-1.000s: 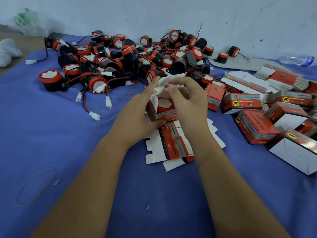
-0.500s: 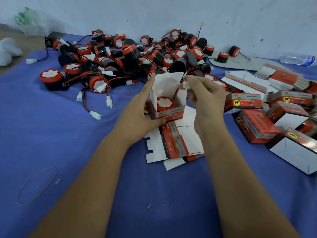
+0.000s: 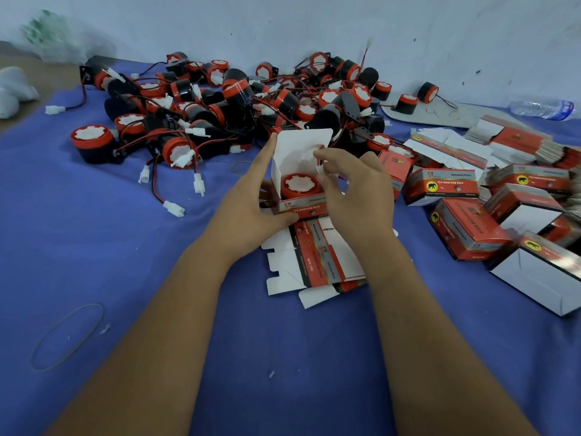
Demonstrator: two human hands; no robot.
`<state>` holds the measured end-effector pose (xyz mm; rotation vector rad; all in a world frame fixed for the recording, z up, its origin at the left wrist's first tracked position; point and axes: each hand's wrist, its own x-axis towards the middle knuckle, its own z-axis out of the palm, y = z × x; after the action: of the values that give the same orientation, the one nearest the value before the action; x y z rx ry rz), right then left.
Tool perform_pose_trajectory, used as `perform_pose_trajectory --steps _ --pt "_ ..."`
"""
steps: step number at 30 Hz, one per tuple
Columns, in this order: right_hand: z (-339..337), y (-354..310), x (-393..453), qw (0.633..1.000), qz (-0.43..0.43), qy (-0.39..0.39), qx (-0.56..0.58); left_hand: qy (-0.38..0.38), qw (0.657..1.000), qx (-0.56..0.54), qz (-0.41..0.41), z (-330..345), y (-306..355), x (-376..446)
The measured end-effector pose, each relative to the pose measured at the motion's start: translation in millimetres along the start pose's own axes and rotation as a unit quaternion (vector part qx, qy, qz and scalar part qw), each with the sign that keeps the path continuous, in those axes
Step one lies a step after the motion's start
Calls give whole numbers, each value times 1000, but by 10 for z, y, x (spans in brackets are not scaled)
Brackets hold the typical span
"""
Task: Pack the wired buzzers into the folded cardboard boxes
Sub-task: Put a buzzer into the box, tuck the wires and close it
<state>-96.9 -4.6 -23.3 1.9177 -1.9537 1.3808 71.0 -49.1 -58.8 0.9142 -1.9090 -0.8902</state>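
One buzzer (image 3: 300, 186) sits inside open box (image 3: 298, 196), lid flap up. L hand (image 3: 248, 212) grips box to steady it; R hand (image 3: 358, 187) fingers pinch white connector (image 3: 320, 169) at box's right edge, prob. to tuck wire in before closing. Loose buzzer pile (image 3: 235, 111) behind box.

Counts, places taken from the hands.

- Hands: two, left hand (image 3: 248, 212) and right hand (image 3: 358, 190).
- Open box (image 3: 298, 171) between them: one, with one buzzer (image 3: 300, 185) inside.
- Loose buzzer pile (image 3: 239, 105) beyond the hands: dozens, tangled, too many to count exactly.
- Separate buzzers beyond the right hand: two (image 3: 406, 103), (image 3: 427, 92).
- Flattened box blanks (image 3: 311, 262) under the wrists: at least two, overlapping.
- Folded boxes (image 3: 468, 228) right of the right hand: roughly eight; the edge ones blur.
- Rubber band (image 3: 67, 336) near the left forearm: one.
- Water bottle (image 3: 542, 108) far right: one.
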Motion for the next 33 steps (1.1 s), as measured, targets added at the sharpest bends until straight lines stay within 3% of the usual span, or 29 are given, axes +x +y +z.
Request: perform_pose_trajectory --steps 5,12,18,24,26,29,33 --pt "11 -46 -46 986 -112 47 -117 4 1000 -14 -15 4 -10 11" --pt "59 -75 -74 994 -73 -22 -74 31 998 -45 -14 38 86 7" --pt "105 -98 -66 992 -85 -12 -89 92 979 -163 -78 26 201 1" --pt "118 -126 -41 974 -123 97 -165 139 972 -142 -121 29 198 54" --pt "136 -102 -26 983 -84 102 -125 152 967 -152 -135 30 176 79" --pt "144 -88 -13 996 56 33 64 151 966 -156 -138 36 177 93" --pt "125 -138 -16 985 94 29 141 144 969 -152 -132 50 179 86"
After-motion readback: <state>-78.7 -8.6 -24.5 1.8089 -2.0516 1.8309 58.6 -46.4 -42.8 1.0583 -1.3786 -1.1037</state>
